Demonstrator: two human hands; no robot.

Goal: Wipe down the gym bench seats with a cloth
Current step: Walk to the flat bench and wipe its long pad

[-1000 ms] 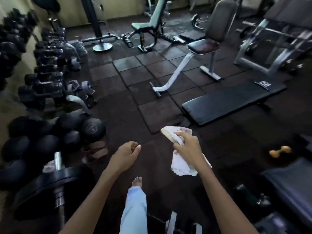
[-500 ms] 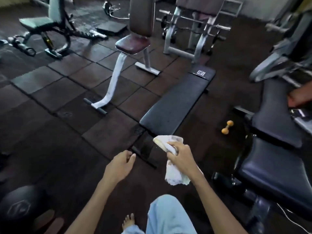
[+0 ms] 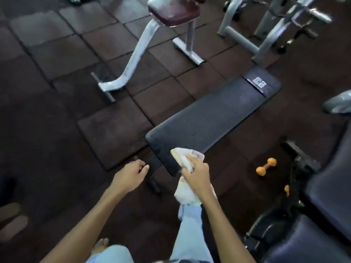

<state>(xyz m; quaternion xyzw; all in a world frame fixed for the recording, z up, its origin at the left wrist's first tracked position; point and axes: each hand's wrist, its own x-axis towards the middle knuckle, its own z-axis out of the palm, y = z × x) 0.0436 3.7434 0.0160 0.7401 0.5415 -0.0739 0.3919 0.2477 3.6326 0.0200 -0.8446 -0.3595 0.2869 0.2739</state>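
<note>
White cloth (image 3: 187, 162): bunched in our right hand (image 3: 197, 174), whose grip is closed round it, frame centre.
Left hand (image 3: 131, 176): loosely curled, empty.
Flat bench (image 3: 210, 118): just ahead, unwiped.
Risk: we may trip on the orange dumbbell (image 3: 266, 166), lower right.

A white cloth (image 3: 187, 179), black flat bench (image 3: 209, 118), maroon seat (image 3: 173, 13), orange dumbbell (image 3: 266, 166), and brown-tiled floor (image 3: 62, 54).

White cloth (image 3: 187, 162) bunched in right hand (image 3: 197, 172) above near end of flat black bench (image 3: 210, 118)
</note>
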